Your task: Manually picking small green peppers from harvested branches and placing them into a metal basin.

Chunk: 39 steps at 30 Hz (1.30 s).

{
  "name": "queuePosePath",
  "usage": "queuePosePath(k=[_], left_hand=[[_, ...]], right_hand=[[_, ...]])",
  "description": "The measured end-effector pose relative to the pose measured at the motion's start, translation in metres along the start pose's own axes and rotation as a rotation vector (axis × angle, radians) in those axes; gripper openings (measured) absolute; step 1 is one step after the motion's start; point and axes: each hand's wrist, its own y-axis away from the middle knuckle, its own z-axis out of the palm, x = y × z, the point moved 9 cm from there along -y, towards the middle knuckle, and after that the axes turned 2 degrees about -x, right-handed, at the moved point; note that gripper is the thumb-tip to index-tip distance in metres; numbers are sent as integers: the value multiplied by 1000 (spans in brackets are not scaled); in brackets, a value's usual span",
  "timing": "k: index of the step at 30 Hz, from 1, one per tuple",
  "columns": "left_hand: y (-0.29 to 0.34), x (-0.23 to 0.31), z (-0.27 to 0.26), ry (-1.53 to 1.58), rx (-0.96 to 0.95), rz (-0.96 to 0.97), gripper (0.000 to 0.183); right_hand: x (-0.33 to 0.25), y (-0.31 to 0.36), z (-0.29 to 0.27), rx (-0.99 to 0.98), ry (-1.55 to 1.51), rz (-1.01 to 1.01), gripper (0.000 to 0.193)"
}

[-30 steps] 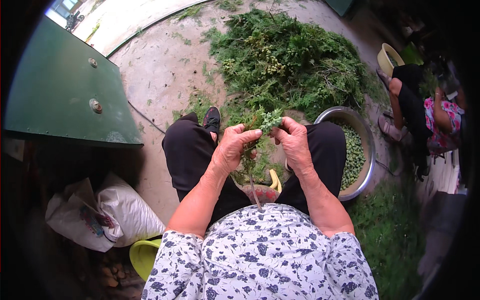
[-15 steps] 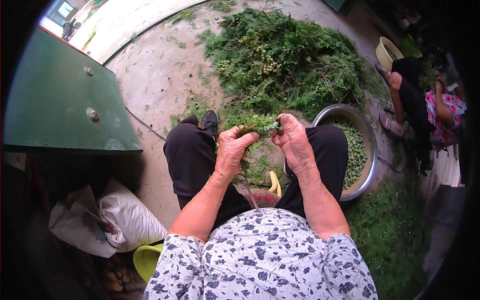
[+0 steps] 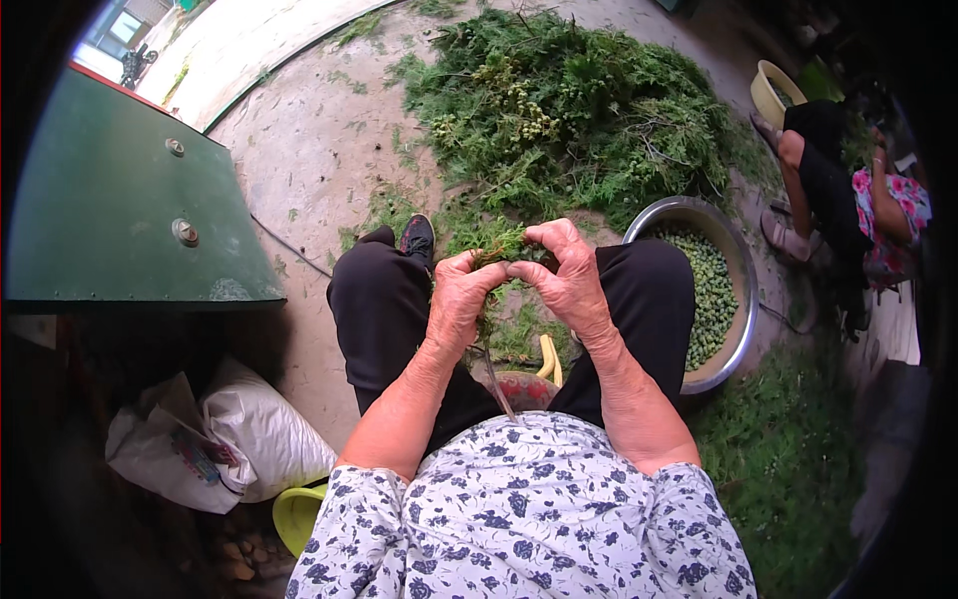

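Note:
My left hand (image 3: 459,304) grips a leafy evergreen branch (image 3: 499,240) in front of my knees, and its bare brown stem (image 3: 497,381) slants down toward my lap. Curled over the branch's right end is my right hand (image 3: 574,285), its thumb tip meeting my left thumb. What lies right under those fingertips is hidden. Beside my right knee stands a wide metal basin (image 3: 739,351) holding many small green cones (image 3: 709,299). Beyond my hands a big heap of cut evergreen branches (image 3: 569,125) covers the ground.
At left is a green metal panel (image 3: 120,210), with white sacks (image 3: 264,434) and a yellow-green bucket (image 3: 293,519) below. More greenery (image 3: 778,449) spreads at lower right. Another person (image 3: 888,215) sits at far right near a pale yellow tub (image 3: 762,95). Something yellow (image 3: 548,357) shows between my legs.
My right hand has moved slightly left and closed in over the branch, bringing its thumb against my left thumb. My left hand keeps its hold nearly in place.

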Motion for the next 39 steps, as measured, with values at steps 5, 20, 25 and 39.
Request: queuePosePath(k=[5, 20, 25, 39], left_hand=[[-1, -2, -1, -47, -22, 32, 14], [10, 4, 10, -19, -76, 0, 18], [11, 8, 0, 98, -34, -28, 16], [8, 15, 3, -17, -71, -27, 17]], right_hand=[[-4, 2, -1, 4, 43, -80, 31], [53, 27, 37, -41, -1058, 647, 15], [59, 16, 15, 83, -1402, 576, 18], [46, 7, -11, 95, -1384, 479, 9]])
